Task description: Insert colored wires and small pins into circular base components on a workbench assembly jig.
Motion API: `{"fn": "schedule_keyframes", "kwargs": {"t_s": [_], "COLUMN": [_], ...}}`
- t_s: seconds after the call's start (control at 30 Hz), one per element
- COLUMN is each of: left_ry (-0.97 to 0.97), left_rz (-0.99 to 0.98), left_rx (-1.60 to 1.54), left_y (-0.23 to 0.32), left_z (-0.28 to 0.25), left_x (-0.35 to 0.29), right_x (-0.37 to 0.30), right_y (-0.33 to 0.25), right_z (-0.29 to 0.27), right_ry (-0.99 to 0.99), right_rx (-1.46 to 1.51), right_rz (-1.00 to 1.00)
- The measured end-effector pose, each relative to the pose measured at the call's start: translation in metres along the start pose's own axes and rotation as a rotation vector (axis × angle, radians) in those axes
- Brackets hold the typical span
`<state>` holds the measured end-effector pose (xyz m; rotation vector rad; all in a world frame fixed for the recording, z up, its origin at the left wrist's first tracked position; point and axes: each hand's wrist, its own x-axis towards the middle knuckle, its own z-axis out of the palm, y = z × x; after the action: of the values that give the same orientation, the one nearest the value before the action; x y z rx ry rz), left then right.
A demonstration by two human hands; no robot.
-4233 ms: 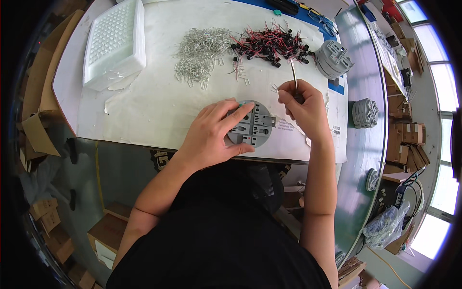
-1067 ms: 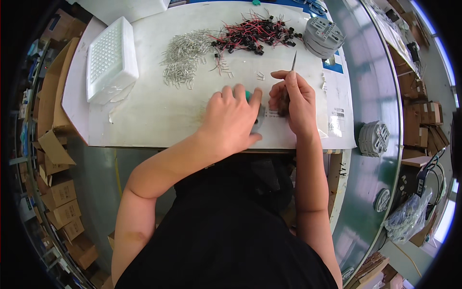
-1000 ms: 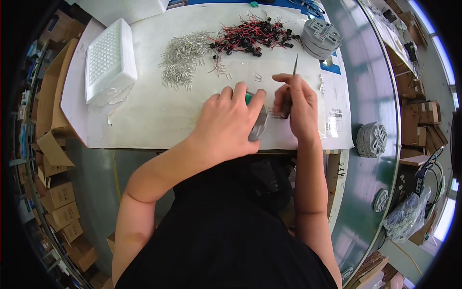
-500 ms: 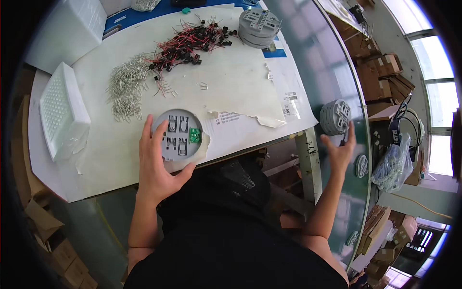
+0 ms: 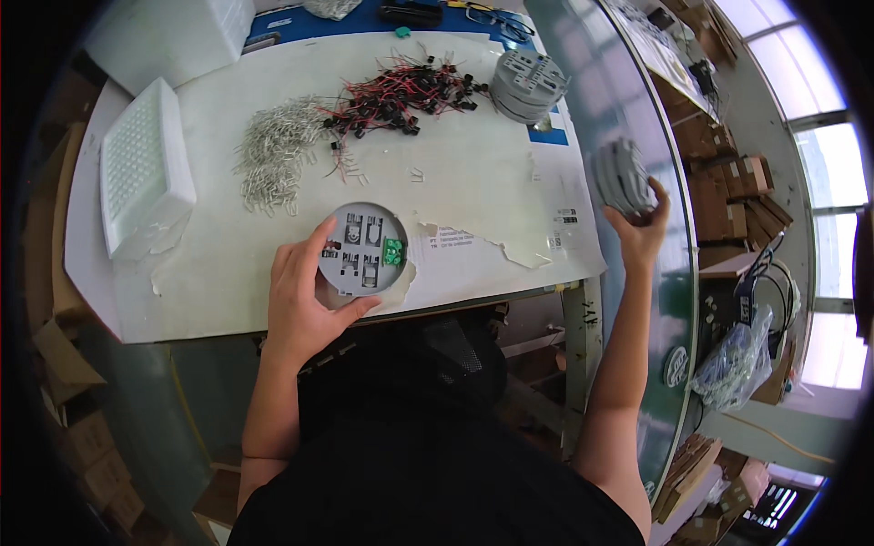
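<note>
My left hand [image 5: 305, 296] holds a shallow round grey plastic housing [image 5: 328, 273] by its rim, thumb at the near side and fingers on the left. Inside it are several cut-out slots, and a green part [image 5: 393, 252] sits at the right. Out to the right, my right hand [image 5: 643, 227] grips the near side of a stack of grey round housings [image 5: 621, 173], slightly blurred, on the green glossy surface [image 5: 583, 109]. Some of its fingers are hidden behind the stack.
Black parts with red wires [image 5: 401, 100] and a heap of thin metal pins [image 5: 273, 150] lie on the papered table. Another housing stack [image 5: 528, 86] stands at the far right, a white foam tray [image 5: 146, 173] at left. A single disc [image 5: 675, 367] lies near my right forearm.
The stack at my right hand has moved farther away along the glossy surface, with the hand following it. My left hand still holds its housing. The whole view has shifted slightly.
</note>
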<state>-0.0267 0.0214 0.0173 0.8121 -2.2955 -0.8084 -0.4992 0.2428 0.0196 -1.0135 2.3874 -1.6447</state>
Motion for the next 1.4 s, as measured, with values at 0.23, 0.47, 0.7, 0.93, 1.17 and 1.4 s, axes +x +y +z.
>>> {"fn": "schedule_keyframes", "kwargs": {"t_s": [0.23,0.47,0.7,0.93,1.17,1.4], "left_ry": [-0.053,-0.145,-0.148,-0.143,-0.156,-0.082], "left_rz": [-0.067,-0.131,-0.068,-0.062,-0.066,-0.035], "left_rx": [-0.153,-0.231,-0.22,-0.193,-0.179,-0.209], "left_y": [0.003,0.001,-0.004,-0.003,-0.002,-0.006], "left_z": [-0.016,-0.004,0.0,-0.002,-0.002,0.004], "left_x": [0.012,0.014,0.016,0.018,0.02,0.019], "right_x": [0.027,-0.041,-0.093,-0.092,-0.098,-0.095], "right_y": [-0.027,-0.129,-0.209,-0.205,-0.205,-0.202], "right_z": [0.065,0.061,0.177,0.188,0.189,0.193], "right_ry": [-0.313,-0.402,-0.932,-0.993,-0.864,-0.891], "right_rx": [-0.101,-0.132,-0.488,-0.588,-0.657,-0.739], "right_rz": [-0.154,0.02,-0.357,-0.409,-0.625,-0.703]}}
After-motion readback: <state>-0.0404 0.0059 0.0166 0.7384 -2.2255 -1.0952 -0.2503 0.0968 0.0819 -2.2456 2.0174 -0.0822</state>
